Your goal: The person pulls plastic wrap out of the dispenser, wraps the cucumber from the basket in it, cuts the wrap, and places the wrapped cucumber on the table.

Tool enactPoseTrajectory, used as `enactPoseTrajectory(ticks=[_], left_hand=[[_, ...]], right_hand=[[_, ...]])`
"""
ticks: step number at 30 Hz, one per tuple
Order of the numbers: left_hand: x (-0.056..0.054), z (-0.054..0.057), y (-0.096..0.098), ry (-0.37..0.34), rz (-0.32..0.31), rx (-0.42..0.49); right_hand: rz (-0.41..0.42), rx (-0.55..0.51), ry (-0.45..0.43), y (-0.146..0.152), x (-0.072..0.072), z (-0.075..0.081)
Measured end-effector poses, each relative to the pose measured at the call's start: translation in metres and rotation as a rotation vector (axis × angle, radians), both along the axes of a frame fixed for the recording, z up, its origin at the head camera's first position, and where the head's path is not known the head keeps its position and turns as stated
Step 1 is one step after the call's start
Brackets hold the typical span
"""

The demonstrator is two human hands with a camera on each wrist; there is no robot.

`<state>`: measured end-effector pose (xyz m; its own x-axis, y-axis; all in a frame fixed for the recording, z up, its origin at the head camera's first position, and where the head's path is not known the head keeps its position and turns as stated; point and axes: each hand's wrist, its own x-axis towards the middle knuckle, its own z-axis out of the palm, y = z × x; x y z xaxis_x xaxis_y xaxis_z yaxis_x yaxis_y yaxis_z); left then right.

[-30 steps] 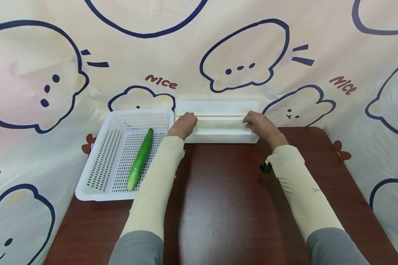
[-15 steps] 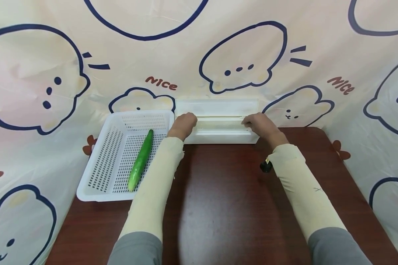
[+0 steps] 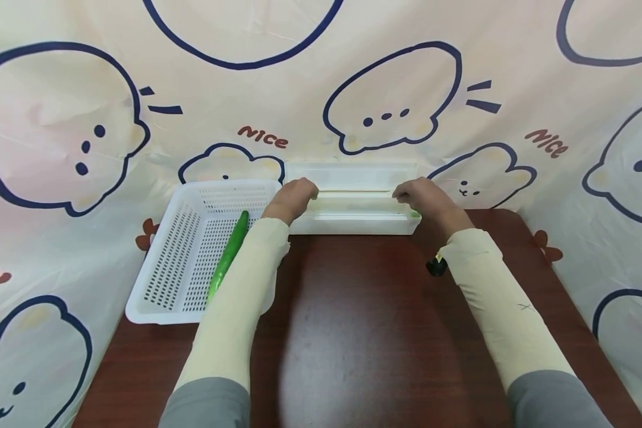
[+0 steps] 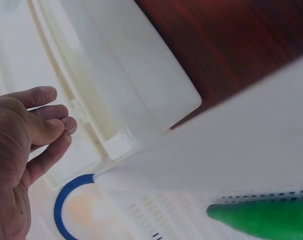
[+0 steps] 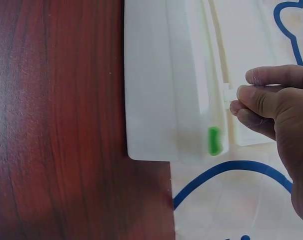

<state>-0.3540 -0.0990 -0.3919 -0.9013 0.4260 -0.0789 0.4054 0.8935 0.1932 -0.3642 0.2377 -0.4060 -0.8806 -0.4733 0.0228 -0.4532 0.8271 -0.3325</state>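
A long white plastic-wrap dispenser box [image 3: 353,224] lies at the back of the table, its lid [image 3: 361,176] raised against the wall. My left hand [image 3: 294,199] is over its left end, thumb and fingertips pinched together near the hinge line. Over the right end, my right hand [image 3: 424,199] pinches in the same way. Both seem to hold the edge of thin clear plastic wrap, which hardly shows. In the right wrist view a small green patch [image 5: 215,141] shows at the box's right end. A cucumber [image 3: 230,252] lies to the left, partly behind my left sleeve.
At the left stands a white perforated basket [image 3: 163,261] with the cucumber in it, its right side behind my left forearm. The brown table [image 3: 353,333] meets a patterned sheet [image 3: 385,77] at the back and sides. A small black object [image 3: 436,266] shows beside my right cuff.
Both hands have shifted slightly, the left a little leftward. My left sleeve covers more of the cucumber and basket. The green patch at the box's right end has come into sight.
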Motion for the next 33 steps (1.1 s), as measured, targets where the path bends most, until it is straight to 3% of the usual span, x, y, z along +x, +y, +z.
enactPoseTrajectory(ticks=[7,12,23,33], left_hand=[[0.003,0.015,0.000,0.042,-0.033,-0.008],[0.007,0.026,-0.004,0.100,-0.094,-0.030],[0.015,0.063,-0.010,0.121,-0.219,-0.134],[0.028,0.074,-0.015,0.135,-0.241,-0.168]], right_hand=[[-0.004,0.012,0.020,0.001,0.003,0.016],[0.018,0.025,0.059,0.003,0.006,0.026],[0.052,0.039,0.119,0.008,0.017,0.055],[0.108,0.057,0.153,0.007,0.028,0.073]])
